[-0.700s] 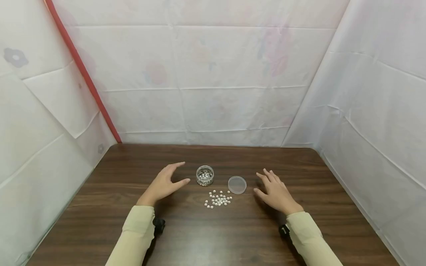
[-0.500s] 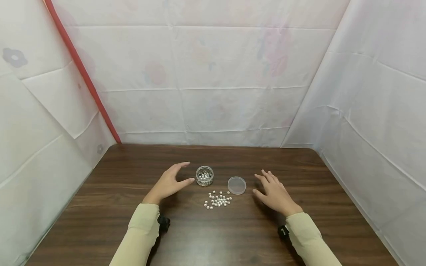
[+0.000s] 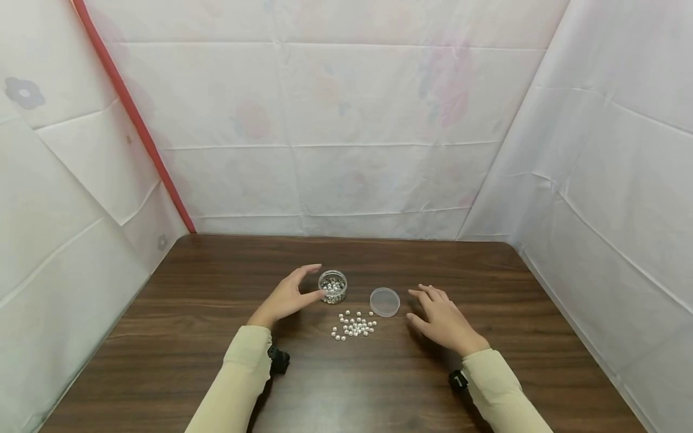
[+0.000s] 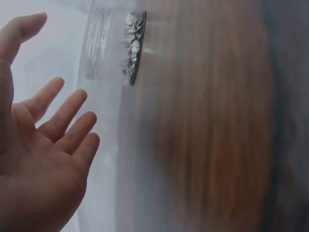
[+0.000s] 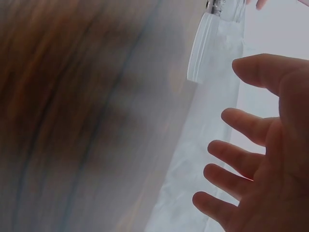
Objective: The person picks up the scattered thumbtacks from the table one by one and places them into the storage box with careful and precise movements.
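Gap between jar (image 3: 337, 295) and lid (image 3: 385, 302)

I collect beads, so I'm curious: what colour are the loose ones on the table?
The loose beads look shiny silvery white, best seen in the head view.

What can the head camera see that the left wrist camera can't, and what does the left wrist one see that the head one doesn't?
Only the head view: the right hand, the round clear lid, the loose beads and a red strip.
Only the left wrist view: the palm of the left hand.
Both: that same left hand, the clear jar with beads inside, and the brown table.
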Demonstrator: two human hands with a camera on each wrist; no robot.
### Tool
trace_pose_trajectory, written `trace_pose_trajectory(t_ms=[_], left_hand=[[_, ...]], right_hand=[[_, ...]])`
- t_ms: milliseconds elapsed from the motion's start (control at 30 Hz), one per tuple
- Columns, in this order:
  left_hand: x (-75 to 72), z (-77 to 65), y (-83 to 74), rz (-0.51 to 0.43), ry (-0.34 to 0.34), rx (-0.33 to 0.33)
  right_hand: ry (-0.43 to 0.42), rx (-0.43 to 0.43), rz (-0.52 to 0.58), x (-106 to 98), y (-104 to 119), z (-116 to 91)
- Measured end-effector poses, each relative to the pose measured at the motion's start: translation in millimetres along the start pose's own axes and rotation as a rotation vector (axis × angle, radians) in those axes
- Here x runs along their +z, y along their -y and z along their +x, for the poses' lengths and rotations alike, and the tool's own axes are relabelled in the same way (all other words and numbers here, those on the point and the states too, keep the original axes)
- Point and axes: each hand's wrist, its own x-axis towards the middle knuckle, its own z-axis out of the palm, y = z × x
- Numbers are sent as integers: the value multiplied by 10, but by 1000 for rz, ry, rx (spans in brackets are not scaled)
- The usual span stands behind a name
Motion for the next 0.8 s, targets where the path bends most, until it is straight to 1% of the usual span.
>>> trace_pose_trajectory(t_ms=[367,633,800], left_hand=[[123,104,11,-108,18,-32],[225,169,100,-310,42,-56],[273,174,127,-374,57,-75]], right_hand=[[13,-4,-22,-25,108,-42],[12,-18,-26,-20,169,-61],[15,-19,-19,-13,200,-71]])
